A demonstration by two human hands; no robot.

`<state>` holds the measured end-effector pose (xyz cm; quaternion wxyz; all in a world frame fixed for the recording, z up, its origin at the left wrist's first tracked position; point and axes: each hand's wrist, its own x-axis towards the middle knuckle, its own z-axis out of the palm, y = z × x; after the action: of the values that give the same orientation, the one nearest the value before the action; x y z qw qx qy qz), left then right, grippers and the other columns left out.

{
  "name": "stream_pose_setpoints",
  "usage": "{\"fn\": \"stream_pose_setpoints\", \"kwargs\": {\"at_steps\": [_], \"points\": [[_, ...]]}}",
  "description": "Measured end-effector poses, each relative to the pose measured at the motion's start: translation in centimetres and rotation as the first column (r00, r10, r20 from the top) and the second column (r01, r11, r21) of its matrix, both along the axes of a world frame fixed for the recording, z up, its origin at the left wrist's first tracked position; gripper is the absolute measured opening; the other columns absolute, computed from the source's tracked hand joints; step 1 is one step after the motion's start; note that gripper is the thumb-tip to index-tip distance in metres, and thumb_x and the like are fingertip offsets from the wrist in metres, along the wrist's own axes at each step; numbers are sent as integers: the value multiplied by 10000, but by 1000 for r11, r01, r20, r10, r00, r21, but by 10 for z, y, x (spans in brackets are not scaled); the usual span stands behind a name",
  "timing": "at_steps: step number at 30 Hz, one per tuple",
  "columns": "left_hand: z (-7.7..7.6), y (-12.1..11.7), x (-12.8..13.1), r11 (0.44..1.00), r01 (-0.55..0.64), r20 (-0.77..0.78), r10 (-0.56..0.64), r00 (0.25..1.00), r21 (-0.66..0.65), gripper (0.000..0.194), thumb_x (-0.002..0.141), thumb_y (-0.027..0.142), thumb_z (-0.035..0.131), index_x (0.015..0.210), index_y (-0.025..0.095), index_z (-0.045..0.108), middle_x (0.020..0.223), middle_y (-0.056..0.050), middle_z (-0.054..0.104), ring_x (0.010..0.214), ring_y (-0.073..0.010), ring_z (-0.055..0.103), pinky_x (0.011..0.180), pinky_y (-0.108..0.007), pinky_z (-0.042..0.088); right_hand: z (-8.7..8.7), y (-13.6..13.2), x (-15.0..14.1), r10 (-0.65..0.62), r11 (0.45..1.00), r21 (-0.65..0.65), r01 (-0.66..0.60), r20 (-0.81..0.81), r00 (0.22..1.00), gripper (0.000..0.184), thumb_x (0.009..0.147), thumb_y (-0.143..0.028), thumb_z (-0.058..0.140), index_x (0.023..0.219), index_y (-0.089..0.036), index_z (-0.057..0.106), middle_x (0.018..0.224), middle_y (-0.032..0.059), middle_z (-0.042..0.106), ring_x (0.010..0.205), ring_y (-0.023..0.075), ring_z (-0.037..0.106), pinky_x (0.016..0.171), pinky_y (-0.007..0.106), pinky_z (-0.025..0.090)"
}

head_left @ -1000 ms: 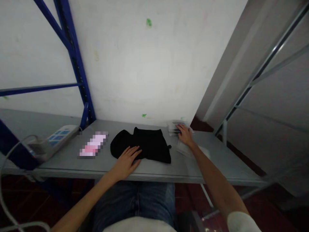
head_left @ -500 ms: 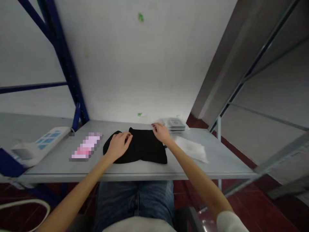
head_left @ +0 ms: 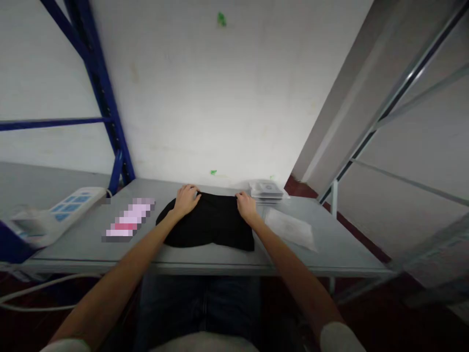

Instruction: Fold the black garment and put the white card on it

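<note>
Black cloth [head_left: 212,222] lies flat on the grey table [head_left: 330,254], roughly centred in front of the person. Left hand [head_left: 186,199] rests on the cloth's far left corner, fingers curled down over the edge; whether they pinch the fabric cannot be told. Right hand [head_left: 246,206] sits on the far right corner, fingers likewise bent onto the edge, grip unclear. Cloth spreads between and below both hands. Clear plastic bag [head_left: 291,228] lies just right of the cloth; stack of packets [head_left: 266,190] behind it; power strip [head_left: 62,212] far left.
</note>
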<state>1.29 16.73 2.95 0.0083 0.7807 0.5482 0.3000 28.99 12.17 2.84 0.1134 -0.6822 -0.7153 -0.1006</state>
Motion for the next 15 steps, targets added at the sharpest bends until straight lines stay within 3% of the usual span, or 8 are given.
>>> {"fn": "stream_pose_setpoints", "kwargs": {"at_steps": [6, 9, 15], "points": [[23, -8, -9, 975, 217, 82, -214, 973, -34, 315, 945, 388, 492, 1118, 219, 694, 1130, -69, 766, 1084, -246, 698, 1017, -385, 527, 5, -22, 8, 40, 993, 110, -35, -45, 998, 363, 1080, -230, 381, 1312, -252, 661, 1344, 113, 661, 1130, 237, 660, 927, 334, 518], [28, -20, -14, 934, 349, 194, -330, 924, -76, 326, 918, 411, 509, 1106, 212, 686, 1086, -69, 780, 1035, -241, 723, 971, -383, 554, 1, -37, 12, 69, 981, 184, -56, -64, 996, 388, 1078, -220, 382, 1363, -281, 638, 1351, 94, 664, 1134, 239, 659, 904, 336, 533], [31, -42, -21, 923, 373, 299, -332, 895, -94, 329, 898, 409, 523, 1103, 211, 688, 1094, -79, 779, 1039, -253, 726, 937, -397, 568, -4, -59, 17, 187, 948, 280, -150, -113, 976, 327, 1038, -223, 472, 1267, -280, 698, 1168, 91, 704, 1062, 243, 654, 869, 332, 554]]}}
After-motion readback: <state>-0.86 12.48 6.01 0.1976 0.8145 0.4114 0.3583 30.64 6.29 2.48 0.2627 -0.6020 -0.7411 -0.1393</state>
